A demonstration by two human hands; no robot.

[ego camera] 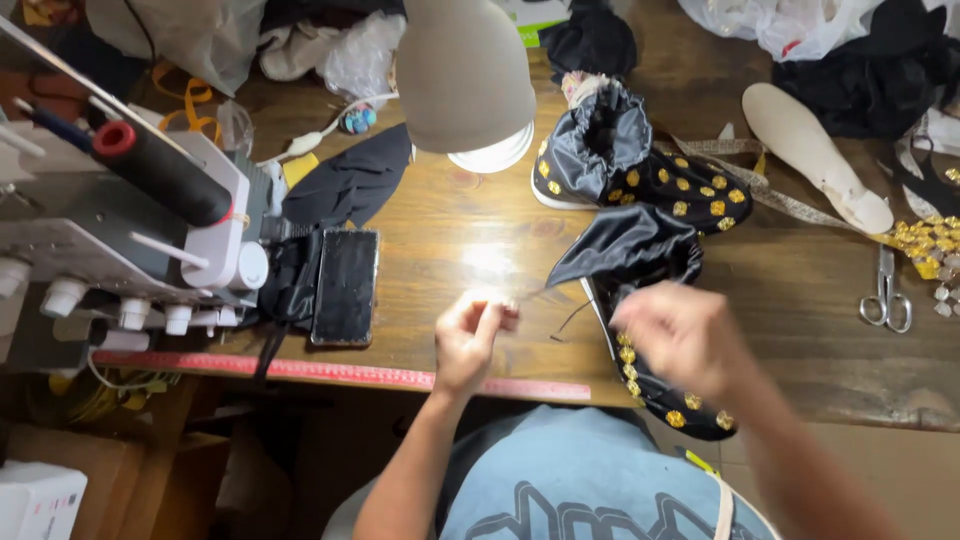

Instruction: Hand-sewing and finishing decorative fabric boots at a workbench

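My left hand (470, 338) hovers over the wooden table's front edge, fingers pinched on something very thin, likely a needle with dark thread (565, 318) trailing right. My right hand (680, 335) is blurred, just above a black shoe with gold studs (650, 385) that lies at the table edge with a black satin lining (625, 245) spilling out of it. What the right hand grips is unclear. A second matching black studded shoe (640, 165) stands farther back.
A sewing machine with a black spool (150, 215) fills the left. A dark phone (345, 285) lies beside it. A lamp shade (465, 80) hangs overhead. Scissors (885, 295), a beige insole (815, 150) and loose gold studs (925, 245) sit at right. A red ruler strip (330, 372) runs along the edge.
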